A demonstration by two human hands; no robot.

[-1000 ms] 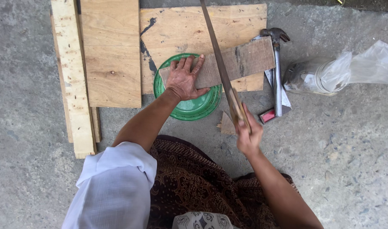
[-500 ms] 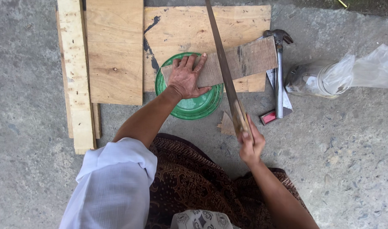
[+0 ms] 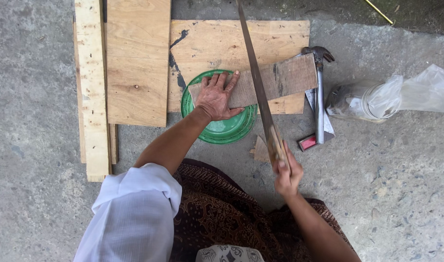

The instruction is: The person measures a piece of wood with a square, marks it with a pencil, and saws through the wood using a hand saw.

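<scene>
At the far left a long pale wooden plank (image 3: 92, 87) lies lengthwise on the grey concrete floor (image 3: 32, 145), with a wider light-brown plywood board (image 3: 137, 60) just beside it and a larger flat plywood sheet (image 3: 222, 41) further right. The left hand (image 3: 216, 97) lies flat, fingers spread, pressing down a narrow weathered wooden strip (image 3: 285, 80) that rests across a round green plastic lid (image 3: 224, 127). A long thin-bladed handsaw (image 3: 255, 82) crosses that strip at a slant — its wooden handle is wrapped in the closed right hand (image 3: 286, 170), nearer the body. A small triangular wood offcut (image 3: 261, 150) sits just left of the handle. To the right lie a steel claw hammer (image 3: 320, 92), a small red block (image 3: 308, 142), and — well apart — a clear glass jar (image 3: 353, 101) touching a crumpled transparent plastic bag (image 3: 423, 92).
</scene>
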